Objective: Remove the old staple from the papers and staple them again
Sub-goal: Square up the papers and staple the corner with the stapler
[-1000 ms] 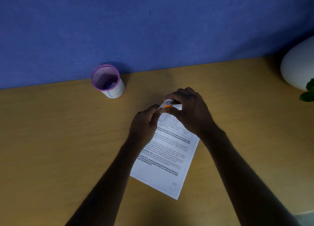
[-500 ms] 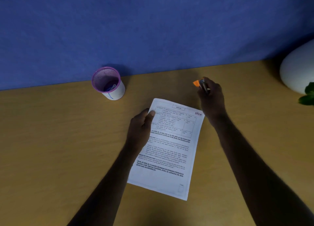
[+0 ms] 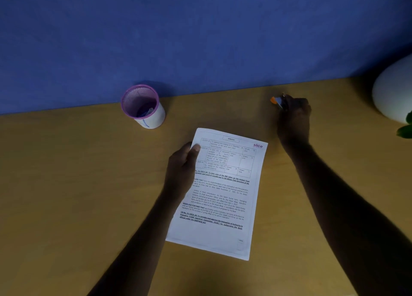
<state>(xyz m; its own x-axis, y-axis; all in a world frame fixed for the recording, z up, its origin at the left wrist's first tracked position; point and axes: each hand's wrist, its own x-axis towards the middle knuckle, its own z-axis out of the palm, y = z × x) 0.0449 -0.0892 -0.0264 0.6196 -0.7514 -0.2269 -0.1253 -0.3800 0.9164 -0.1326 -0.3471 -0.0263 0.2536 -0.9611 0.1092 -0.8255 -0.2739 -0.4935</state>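
Pen cup (image 3: 142,107): stands at the far left of the desk (image 3: 66,184), against the blue wall, well apart from both hands; its contents are too dim to name.

Left hand (image 3: 181,168): fingers curled over the left edge of the papers (image 3: 219,193), thumb on top, clamping the sheets near their upper left corner.

Papers: lie flat mid-desk, long axis running from the person away toward the wall, top tilted slightly right; no staple can be made out.

Right hand (image 3: 294,117): closed around a small tool with an orange tip (image 3: 276,100), held above the desk, beyond and to the right of the papers' top right corner; whether it is the remover or the stapler I cannot tell.

Key relation: the corner to be stapled lies nearer and to the left of the right hand, just beside the left thumb, so the tool must probably come back leftward toward that hand.
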